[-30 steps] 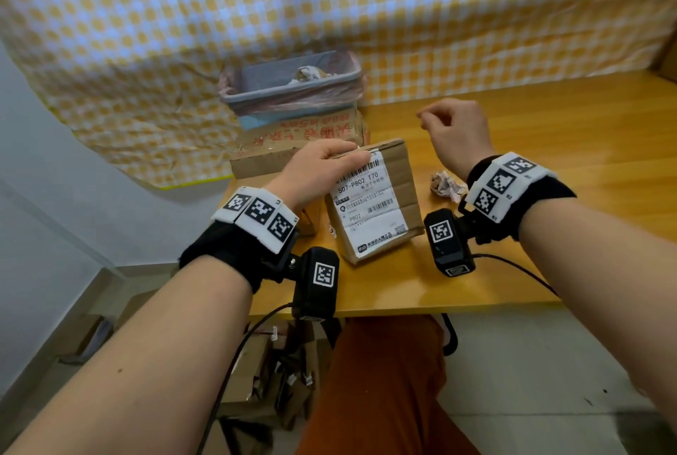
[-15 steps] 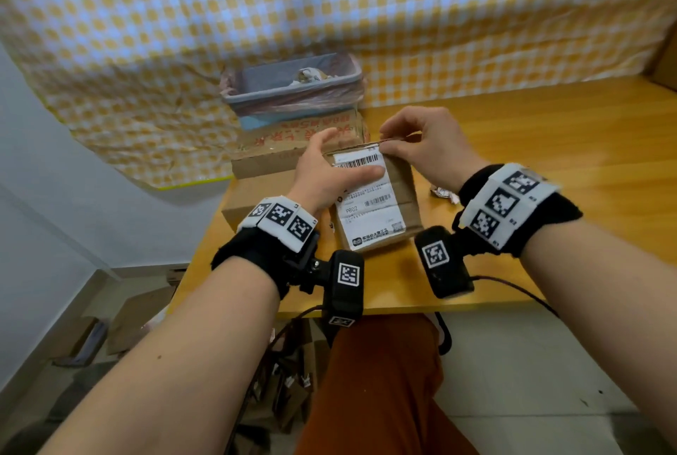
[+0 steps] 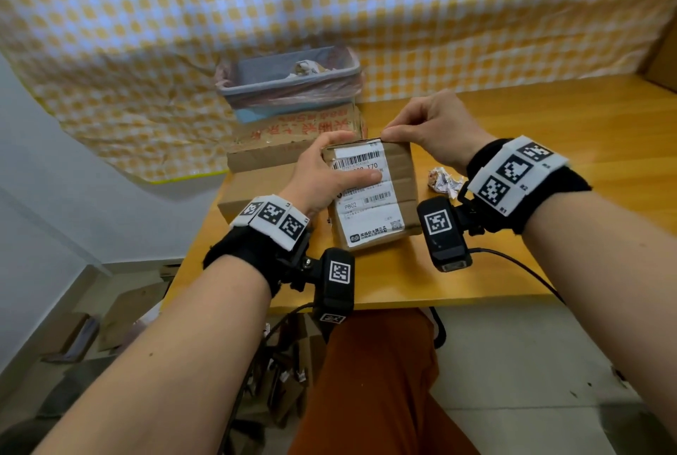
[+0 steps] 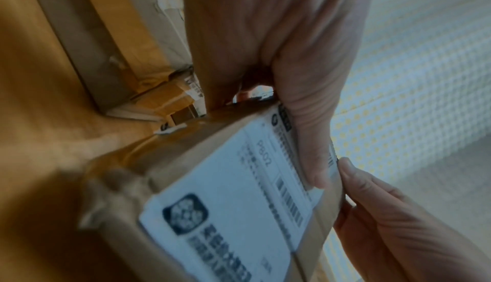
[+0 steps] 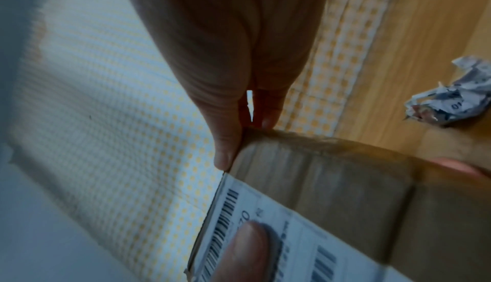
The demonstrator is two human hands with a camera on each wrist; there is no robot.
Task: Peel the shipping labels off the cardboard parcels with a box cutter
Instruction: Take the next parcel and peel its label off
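Left hand (image 3: 322, 176): holds the cardboard parcel (image 3: 401, 176) tilted up on the bench (image 3: 549, 234), fingers curled over its top edge at the left, thumb pressed flat across the shipping label (image 3: 370, 214). Right hand (image 3: 436, 128): fingertips (image 5: 226, 156) pinched at the parcel's top edge, right at the label's upper right corner; whether a corner is already lifted between them I cannot tell.

Progress, judged: this label lies flat and whole on the parcel face below the thumb, so the peel here has barely begun. A crumpled paper ball (image 3: 443, 179) lies on the bench just below the right-hand fingers, and paper scraps sit in the lined bin (image 3: 289, 88) beyond the left-hand fingers, which suggests earlier labels are off. More cardboard boxes (image 3: 293, 157) lie behind the left hand; their label state cannot be seen.

Hidden or unclear: no box cutter shows in any view. Both wrist views are dim and blurred; the label print is unreadable there.
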